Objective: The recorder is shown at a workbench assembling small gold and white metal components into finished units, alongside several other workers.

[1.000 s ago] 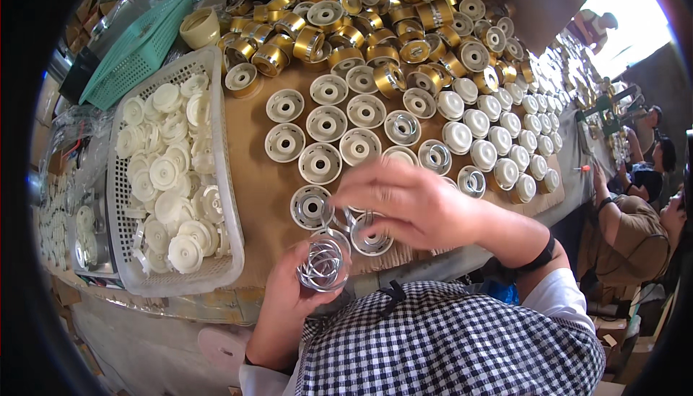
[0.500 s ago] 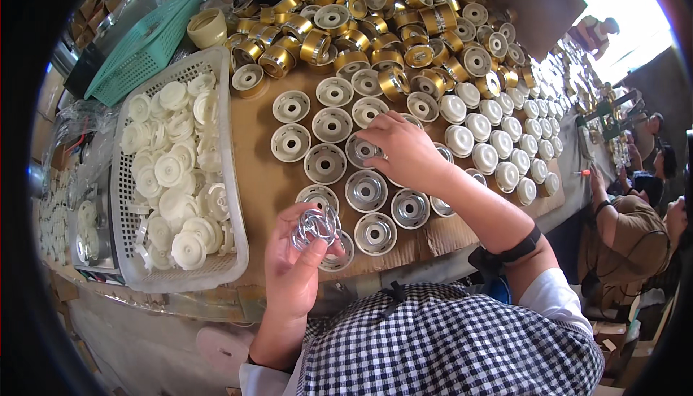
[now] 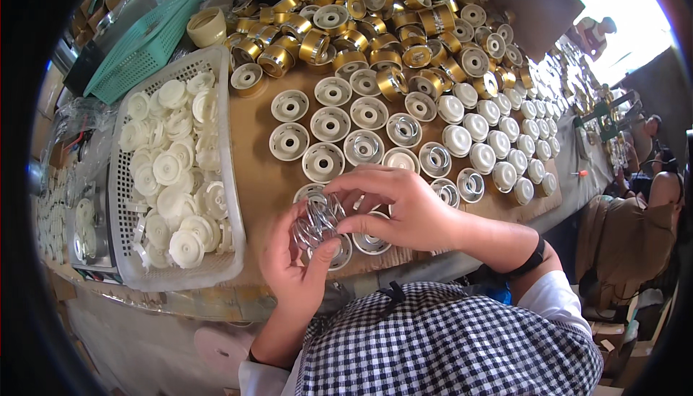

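Observation:
In my left hand [image 3: 294,262] is a loose bundle of shiny metal rings [image 3: 316,224], gripped between thumb and fingers. My right hand [image 3: 408,208] has its thumb and fingertips closed on the near side of the same bundle; how many rings they pinch is hidden. Both hands are above rows of round white cups [image 3: 289,142], each with a hole in its middle. A bright ring lies inside the cup [image 3: 363,148] just beyond my right hand, and in several others to the right. My hands cover some of the nearest cups.
White capped pieces [image 3: 456,140] stand in rows at the right. Gold-banded cups [image 3: 315,46] are heaped at the back. A pale basket [image 3: 237,237] of white plastic discs [image 3: 168,168] stands left, a green basket [image 3: 137,57] behind it. Other people [image 3: 628,244] sit at far right.
My right hand has drawn back from the cup in the middle to the rings in my left hand. That cup now shows a ring inside. The left hand has hardly moved.

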`<state>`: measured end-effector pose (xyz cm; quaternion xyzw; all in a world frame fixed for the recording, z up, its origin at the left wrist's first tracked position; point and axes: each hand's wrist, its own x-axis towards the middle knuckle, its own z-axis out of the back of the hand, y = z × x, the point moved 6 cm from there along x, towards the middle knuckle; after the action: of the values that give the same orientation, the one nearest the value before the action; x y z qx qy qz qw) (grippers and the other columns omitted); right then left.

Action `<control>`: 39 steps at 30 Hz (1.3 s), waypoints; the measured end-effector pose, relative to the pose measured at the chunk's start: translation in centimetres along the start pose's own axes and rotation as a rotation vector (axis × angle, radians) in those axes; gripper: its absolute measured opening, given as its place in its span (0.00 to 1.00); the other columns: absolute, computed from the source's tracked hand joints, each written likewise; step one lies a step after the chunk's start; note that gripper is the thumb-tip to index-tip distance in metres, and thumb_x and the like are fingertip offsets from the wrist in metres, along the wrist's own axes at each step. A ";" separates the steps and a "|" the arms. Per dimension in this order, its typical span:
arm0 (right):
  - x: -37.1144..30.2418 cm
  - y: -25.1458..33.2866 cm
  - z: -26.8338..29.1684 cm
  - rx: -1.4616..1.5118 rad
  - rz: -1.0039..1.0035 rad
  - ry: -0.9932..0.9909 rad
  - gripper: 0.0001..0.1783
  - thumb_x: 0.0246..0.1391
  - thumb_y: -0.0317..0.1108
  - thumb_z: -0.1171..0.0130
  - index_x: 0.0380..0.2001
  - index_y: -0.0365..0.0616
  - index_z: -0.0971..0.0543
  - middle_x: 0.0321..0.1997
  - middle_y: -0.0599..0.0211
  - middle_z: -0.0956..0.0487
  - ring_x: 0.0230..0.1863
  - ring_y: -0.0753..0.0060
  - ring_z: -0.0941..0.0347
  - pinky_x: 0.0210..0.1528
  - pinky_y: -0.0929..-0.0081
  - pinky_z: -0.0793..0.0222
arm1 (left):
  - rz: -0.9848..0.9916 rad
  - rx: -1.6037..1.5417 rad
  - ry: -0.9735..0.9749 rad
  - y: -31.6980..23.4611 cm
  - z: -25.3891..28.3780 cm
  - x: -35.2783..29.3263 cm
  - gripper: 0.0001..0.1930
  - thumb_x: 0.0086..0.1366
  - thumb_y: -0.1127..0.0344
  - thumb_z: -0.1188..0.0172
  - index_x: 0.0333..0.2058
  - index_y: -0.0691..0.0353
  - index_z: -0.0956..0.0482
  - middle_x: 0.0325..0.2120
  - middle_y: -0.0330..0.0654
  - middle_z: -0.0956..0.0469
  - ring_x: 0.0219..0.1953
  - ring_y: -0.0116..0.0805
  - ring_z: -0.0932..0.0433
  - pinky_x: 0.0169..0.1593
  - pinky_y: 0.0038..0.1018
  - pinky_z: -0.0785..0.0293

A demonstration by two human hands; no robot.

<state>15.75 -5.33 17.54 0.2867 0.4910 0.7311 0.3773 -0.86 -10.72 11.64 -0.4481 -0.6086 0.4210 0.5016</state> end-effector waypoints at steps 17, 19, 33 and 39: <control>2.9 -0.7 0.8 -0.555 0.209 -0.132 0.24 0.49 0.31 0.29 0.52 0.48 0.19 0.49 0.62 0.22 0.45 0.54 0.21 0.47 0.61 0.22 | 0.491 -0.692 0.185 2.1 0.3 -1.2 0.21 0.77 0.52 0.57 0.45 0.66 0.25 0.20 0.47 0.28 0.17 0.35 0.29 0.18 0.26 0.38; 4.2 -3.3 0.6 -0.604 0.190 -0.097 0.23 0.49 0.35 0.29 0.51 0.50 0.18 0.47 0.61 0.23 0.43 0.53 0.21 0.46 0.59 0.23 | 0.454 -0.676 0.101 2.1 0.7 -1.2 0.18 0.77 0.56 0.55 0.45 0.66 0.25 0.24 0.49 0.25 0.19 0.36 0.27 0.19 0.26 0.37; 2.6 -1.3 -1.9 0.135 -0.184 0.072 0.25 0.59 0.43 0.31 0.50 0.32 0.19 0.35 0.54 0.14 0.35 0.78 0.18 0.36 0.76 0.21 | 0.468 -0.295 -0.022 2.8 1.8 -1.3 0.10 0.75 0.65 0.50 0.47 0.64 0.25 0.29 0.41 0.22 0.22 0.26 0.25 0.22 0.19 0.36; 2.0 -0.7 -0.8 0.125 -0.131 0.041 0.20 0.60 0.28 0.33 0.54 0.31 0.22 0.45 0.62 0.17 0.44 0.78 0.18 0.44 0.77 0.19 | 0.296 -0.382 0.027 1.5 0.4 -0.7 0.16 0.74 0.68 0.46 0.56 0.68 0.31 0.42 0.45 0.22 0.28 0.27 0.22 0.26 0.18 0.30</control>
<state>14.23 -3.93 16.75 0.2620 0.5608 0.6784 0.3958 -0.97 -11.08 9.99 -0.6247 -0.5983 0.3611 0.3484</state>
